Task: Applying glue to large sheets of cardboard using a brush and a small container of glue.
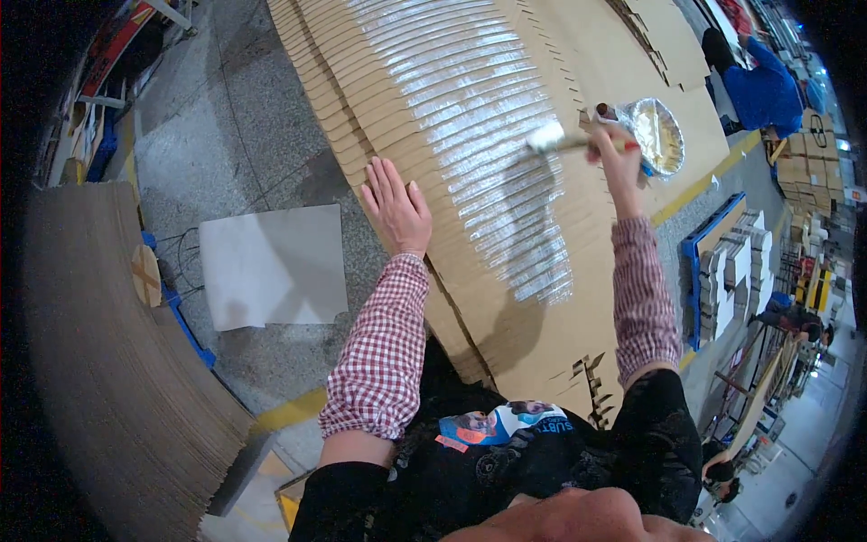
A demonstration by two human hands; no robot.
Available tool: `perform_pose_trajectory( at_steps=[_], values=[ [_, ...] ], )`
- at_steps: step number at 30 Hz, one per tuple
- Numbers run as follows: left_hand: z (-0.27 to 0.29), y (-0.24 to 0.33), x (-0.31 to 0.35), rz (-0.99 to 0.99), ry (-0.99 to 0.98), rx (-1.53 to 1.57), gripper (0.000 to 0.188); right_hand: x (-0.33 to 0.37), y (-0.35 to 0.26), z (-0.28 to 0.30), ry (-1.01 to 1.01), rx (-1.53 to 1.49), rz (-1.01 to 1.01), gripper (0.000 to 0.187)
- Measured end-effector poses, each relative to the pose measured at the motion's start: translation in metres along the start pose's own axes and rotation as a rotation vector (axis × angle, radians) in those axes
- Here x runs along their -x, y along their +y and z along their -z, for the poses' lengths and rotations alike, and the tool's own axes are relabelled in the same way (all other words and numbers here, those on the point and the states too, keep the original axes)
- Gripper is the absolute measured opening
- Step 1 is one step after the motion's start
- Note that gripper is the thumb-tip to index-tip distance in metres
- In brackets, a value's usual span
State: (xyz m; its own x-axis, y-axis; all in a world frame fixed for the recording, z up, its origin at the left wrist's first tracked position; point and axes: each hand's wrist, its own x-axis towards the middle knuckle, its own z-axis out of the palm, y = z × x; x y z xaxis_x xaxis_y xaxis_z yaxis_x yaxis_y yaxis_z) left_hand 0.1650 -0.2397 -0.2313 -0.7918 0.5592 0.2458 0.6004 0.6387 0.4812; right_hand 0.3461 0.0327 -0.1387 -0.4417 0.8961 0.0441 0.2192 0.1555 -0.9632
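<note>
A long fanned row of flat brown cardboard sheets [424, 117] lies across the floor, its overlapped edges shiny with wet glue [479, 135]. My left hand [396, 208] rests flat and open on the near edge of the sheets. My right hand [616, 149] grips a brush [560, 140] whose white head touches the glossy strip. Just beyond that hand stands a round glue container [657, 134] on the cardboard. Both forearms wear red checked sleeve covers.
A tall stack of cardboard [108, 361] stands at my left. A grey sheet [271, 266] lies on the concrete floor beside it. A person in blue [763, 86] crouches at the far right. White boxes on a blue pallet [731, 271] sit right of the sheets.
</note>
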Motion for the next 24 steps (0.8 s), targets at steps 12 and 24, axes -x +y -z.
perform_pose_trajectory(
  at_steps=[12, 24],
  values=[
    [0.007, 0.009, 0.004, 0.020, -0.035, -0.050, 0.057, -0.009, -0.061, 0.067, -0.211, -0.447, -0.110, 0.024],
    [0.009, 0.014, 0.003, 0.033, -0.077, 0.026, 0.058, -0.081, -0.047, -0.051, -0.193, 0.056, 0.137, 0.021]
  ],
)
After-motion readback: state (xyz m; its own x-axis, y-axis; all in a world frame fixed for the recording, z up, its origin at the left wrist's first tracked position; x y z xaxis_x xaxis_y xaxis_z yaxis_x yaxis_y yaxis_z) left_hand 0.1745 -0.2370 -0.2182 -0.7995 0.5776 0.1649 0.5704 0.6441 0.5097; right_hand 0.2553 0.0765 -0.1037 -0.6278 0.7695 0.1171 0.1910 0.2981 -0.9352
